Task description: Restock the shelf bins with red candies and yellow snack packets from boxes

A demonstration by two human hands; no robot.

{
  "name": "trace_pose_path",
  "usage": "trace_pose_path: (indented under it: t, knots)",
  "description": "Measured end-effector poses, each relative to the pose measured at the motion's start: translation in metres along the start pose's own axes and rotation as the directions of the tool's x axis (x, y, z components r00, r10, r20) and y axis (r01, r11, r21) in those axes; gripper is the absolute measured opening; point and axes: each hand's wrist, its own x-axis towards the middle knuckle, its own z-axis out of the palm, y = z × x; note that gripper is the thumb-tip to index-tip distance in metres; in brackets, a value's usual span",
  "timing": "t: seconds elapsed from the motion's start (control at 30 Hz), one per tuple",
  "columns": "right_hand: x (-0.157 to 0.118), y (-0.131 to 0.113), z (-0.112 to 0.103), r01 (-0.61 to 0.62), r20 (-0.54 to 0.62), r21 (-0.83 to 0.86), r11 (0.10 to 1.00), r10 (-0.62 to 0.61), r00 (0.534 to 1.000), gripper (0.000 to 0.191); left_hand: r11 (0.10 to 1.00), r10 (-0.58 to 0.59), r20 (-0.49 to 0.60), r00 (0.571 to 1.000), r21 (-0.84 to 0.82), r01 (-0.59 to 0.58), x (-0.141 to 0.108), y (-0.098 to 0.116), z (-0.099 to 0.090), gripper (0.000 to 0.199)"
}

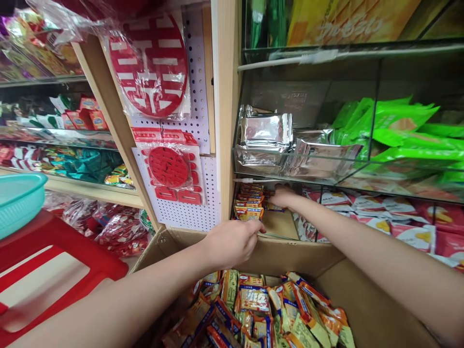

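Two hands at the low shelf, between glass above and carton below

The lower shelf (281, 225) is closely surrounded. Above it passes a glass shelf (290, 170), carrying silver packets (266, 129) at its left corner and bright green packets (395, 121) farther right. A wooden post (227, 96) stands at the left edge, and red-and-white packets (369, 203) fill the neighbouring compartment to the right. The far wall of a cardboard carton (290, 253) stands before the front edge. Outside its left corner is a red stool (108, 261) with a turquoise basket (21, 203).

The orange-and-yellow snack packets (249, 213) stand in a row along the shelf's left edge; many similar packets (253, 298) lie loose inside the carton.

The left hand (234, 243) is above the carton's far rim, its fingers curled beside the front packet; I cannot tell whether they grip it. The right hand (284, 196) reaches deeper, under the glass, beside the row; its fingertips are hidden, so its grasp is unclear.

Brown shelf floor is visible right of the row, up to the front edge, giving sideways room; upward room is small.
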Motion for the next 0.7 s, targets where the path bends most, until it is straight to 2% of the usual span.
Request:
trace_pose_path:
  t: [0.1,0.13,0.2,0.23,0.27,0.3,0.33,0.4,0.47,0.5,0.53,0.6,0.7]
  knots:
    - [-0.052,0.011,-0.017,0.189,0.002,0.001,0.982,-0.189,0.982,0.023,1.000,0.005,-0.014,1.000,0.014,-0.004,0.000,-0.001,0.000,0.033]
    - [-0.077,0.016,-0.019,0.335,-0.114,-0.007,0.942,-0.334,0.936,0.021,1.000,0.005,-0.016,1.000,0.010,-0.004,0.000,-0.002,0.001,0.033]
    - [-0.128,0.026,-0.016,0.557,-0.340,-0.074,0.827,-0.546,0.766,0.021,1.000,0.001,-0.013,1.000,-0.005,-0.001,0.001,-0.002,0.002,0.033]
    - [-0.151,0.029,-0.012,0.652,-0.353,-0.130,0.747,-0.650,0.673,0.020,1.000,-0.001,-0.011,1.000,-0.008,0.001,0.001,-0.002,0.002,0.033]
    - [-0.171,0.030,-0.007,0.768,-0.277,-0.171,0.617,-0.778,0.564,0.019,1.000,-0.004,-0.012,1.000,-0.008,0.004,0.002,-0.002,0.002,0.033]
    - [-0.185,0.029,0.000,0.820,-0.143,-0.183,0.542,-0.840,0.523,0.016,1.000,-0.007,-0.015,1.000,-0.005,0.007,0.002,-0.001,0.003,0.033]
    - [-0.193,0.027,0.006,0.830,-0.048,-0.191,0.524,-0.849,0.526,0.013,1.000,-0.009,-0.018,1.000,-0.003,0.009,0.002,0.000,0.003,0.033]
    - [-0.193,0.020,0.019,0.806,0.141,-0.170,0.566,-0.796,0.589,0.010,1.000,-0.024,-0.019,1.000,-0.008,0.023,0.003,0.002,0.002,0.033]
    - [-0.179,0.012,0.031,0.749,0.303,-0.180,0.637,-0.689,0.659,0.024,0.999,-0.037,-0.017,0.999,-0.020,0.037,0.003,0.005,0.002,0.033]
    - [-0.172,0.008,0.037,0.725,0.389,-0.199,0.660,-0.626,0.676,0.031,0.999,-0.041,-0.015,0.999,-0.025,0.040,0.003,0.006,0.001,0.033]
    - [-0.166,0.004,0.041,0.706,0.475,-0.224,0.671,-0.558,0.681,0.037,0.999,-0.042,-0.015,0.999,-0.027,0.042,0.003,0.007,0.001,0.032]
    - [-0.161,-0.004,0.049,0.688,0.623,-0.266,0.675,-0.425,0.657,0.047,0.999,-0.039,-0.014,0.999,-0.030,0.039,0.002,0.008,0.000,0.032]
    - [-0.165,-0.012,0.056,0.700,0.731,-0.263,0.664,-0.337,0.594,0.044,0.998,-0.026,-0.010,1.000,-0.051,0.025,0.001,0.008,-0.001,0.031]
